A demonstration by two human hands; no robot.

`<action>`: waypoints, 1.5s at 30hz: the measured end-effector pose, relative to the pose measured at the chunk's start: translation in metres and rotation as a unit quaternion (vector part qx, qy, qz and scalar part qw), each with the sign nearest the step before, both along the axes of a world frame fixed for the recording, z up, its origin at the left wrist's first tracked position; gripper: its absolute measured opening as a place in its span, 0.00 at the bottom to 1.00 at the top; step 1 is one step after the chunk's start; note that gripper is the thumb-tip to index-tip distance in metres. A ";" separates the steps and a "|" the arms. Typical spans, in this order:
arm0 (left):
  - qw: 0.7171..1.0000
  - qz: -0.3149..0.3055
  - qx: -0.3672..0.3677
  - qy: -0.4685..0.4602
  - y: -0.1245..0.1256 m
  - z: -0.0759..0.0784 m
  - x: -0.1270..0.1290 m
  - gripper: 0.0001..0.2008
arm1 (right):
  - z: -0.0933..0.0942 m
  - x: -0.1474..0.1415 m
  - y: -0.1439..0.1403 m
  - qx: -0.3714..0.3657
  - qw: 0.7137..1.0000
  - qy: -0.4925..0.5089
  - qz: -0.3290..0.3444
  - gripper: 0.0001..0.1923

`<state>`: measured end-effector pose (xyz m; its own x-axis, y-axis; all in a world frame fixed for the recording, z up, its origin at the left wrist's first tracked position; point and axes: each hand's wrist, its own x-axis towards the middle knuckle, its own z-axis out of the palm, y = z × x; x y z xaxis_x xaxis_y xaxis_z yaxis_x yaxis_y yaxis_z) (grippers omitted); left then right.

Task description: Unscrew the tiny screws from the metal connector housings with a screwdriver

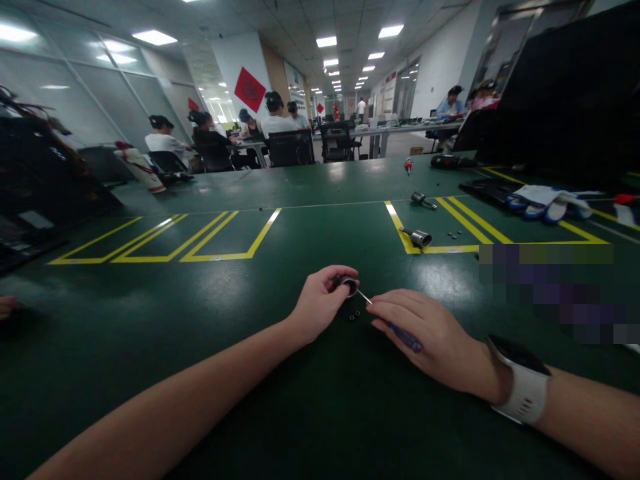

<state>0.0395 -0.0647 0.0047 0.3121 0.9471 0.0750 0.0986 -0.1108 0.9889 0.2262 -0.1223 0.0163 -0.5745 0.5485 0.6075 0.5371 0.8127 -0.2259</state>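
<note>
My left hand (320, 303) grips a small round metal part (349, 284) against the green table (210, 320). My right hand (425, 333) holds a thin screwdriver (400, 335) with a blue-purple handle; its metal tip points into the metal part. Two small dark screws (355, 315) lie on the table just below the part, between my hands. A white watch sits on my right wrist.
Two similar metal parts (419, 237) (423, 199) and tiny screws (454, 234) lie by the yellow floor-tape lines at the right. White-and-blue gloves (547, 200), a red-handled screwdriver (409, 164) and a dark power tool (453, 161) lie farther back. Several people sit at far tables.
</note>
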 end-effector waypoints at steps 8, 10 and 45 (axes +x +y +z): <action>1.000 -0.014 0.014 0.007 0.004 -0.006 -0.004 0.12 | 0.001 0.002 -0.001 0.011 1.000 0.001 -0.001 0.10; 1.000 -0.015 0.017 0.010 0.005 -0.007 -0.004 0.12 | 0.001 0.002 -0.001 0.015 1.000 -0.001 -0.003 0.10; 0.999 0.001 0.034 0.029 0.002 -0.007 -0.004 0.13 | 0.000 0.001 -0.003 0.015 1.000 0.015 0.013 0.10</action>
